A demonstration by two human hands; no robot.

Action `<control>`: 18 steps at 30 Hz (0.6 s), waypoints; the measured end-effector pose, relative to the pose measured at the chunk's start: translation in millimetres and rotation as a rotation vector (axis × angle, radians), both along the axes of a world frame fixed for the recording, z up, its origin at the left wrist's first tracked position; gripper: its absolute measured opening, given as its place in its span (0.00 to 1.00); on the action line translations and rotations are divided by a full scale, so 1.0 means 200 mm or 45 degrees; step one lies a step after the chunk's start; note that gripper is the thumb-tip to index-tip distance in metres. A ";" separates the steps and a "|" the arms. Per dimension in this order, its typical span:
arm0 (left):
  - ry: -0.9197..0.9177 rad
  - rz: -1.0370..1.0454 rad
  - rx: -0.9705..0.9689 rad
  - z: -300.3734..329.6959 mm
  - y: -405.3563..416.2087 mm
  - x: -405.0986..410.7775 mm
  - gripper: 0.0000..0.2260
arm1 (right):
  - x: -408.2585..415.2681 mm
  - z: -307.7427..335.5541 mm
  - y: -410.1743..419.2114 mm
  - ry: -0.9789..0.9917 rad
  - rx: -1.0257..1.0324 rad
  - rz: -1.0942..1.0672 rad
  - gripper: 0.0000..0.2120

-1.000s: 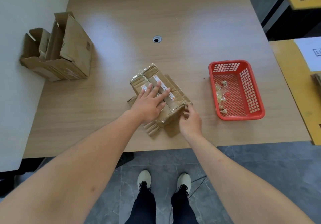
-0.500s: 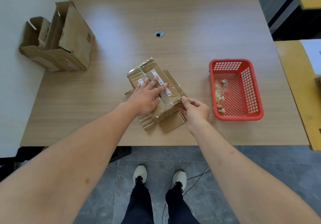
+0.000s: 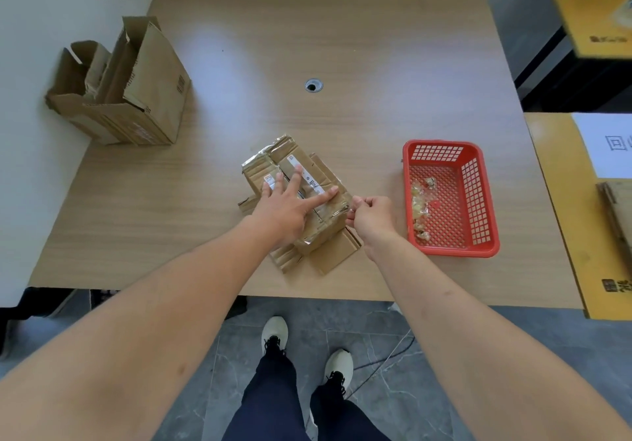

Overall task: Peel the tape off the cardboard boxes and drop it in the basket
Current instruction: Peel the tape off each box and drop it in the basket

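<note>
A flattened cardboard box (image 3: pixel 273 161) wrapped in clear tape lies near the table's front edge. My left hand (image 3: pixel 289 206) presses flat on it with straight, spread fingers. My right hand (image 3: pixel 371 216) is at the box's right corner, its fingertips pinching a strip of clear tape (image 3: pixel 349 208) that still clings to the cardboard. To the right stands a red plastic basket (image 3: pixel 478 194) with several crumpled bits of clear tape (image 3: pixel 421 197) inside.
A stack of opened cardboard boxes (image 3: pixel 136 91) stands at the table's left rear, against the wall. A cable hole (image 3: pixel 313 85) sits mid-table. A yellow table with paper (image 3: pixel 603 144) adjoins on the right.
My right hand has moved from the box's front edge up to its right corner and has taken hold of the tape there. My left hand stays pressed on the box.
</note>
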State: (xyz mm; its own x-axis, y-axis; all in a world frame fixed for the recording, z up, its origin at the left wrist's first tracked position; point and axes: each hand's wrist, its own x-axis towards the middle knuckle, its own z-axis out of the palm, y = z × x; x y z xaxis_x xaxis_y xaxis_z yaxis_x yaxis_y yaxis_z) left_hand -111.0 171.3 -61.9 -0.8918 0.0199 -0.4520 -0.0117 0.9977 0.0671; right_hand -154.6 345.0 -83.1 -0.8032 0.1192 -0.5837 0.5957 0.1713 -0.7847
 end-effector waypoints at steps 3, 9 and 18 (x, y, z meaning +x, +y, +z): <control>0.037 0.079 -0.053 0.00 0.04 -0.04 0.39 | -0.05 0.00 -0.02 0.079 0.091 -0.021 0.08; 0.144 0.091 -0.267 -0.01 0.05 -0.15 0.38 | -0.14 0.01 -0.05 0.138 0.060 -0.256 0.07; 0.301 -0.308 -0.014 -0.02 -0.11 -0.26 0.25 | -0.16 0.01 -0.08 0.073 0.098 -0.176 0.07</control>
State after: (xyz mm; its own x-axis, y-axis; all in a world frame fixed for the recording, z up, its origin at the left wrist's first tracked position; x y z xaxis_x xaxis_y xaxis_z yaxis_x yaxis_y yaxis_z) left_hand -163.6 149.3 -66.6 -0.9421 0.2397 -0.2343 0.2397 0.9704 0.0288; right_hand -186.5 329.1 -80.5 -0.8077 0.2736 -0.5223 0.5724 0.1514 -0.8059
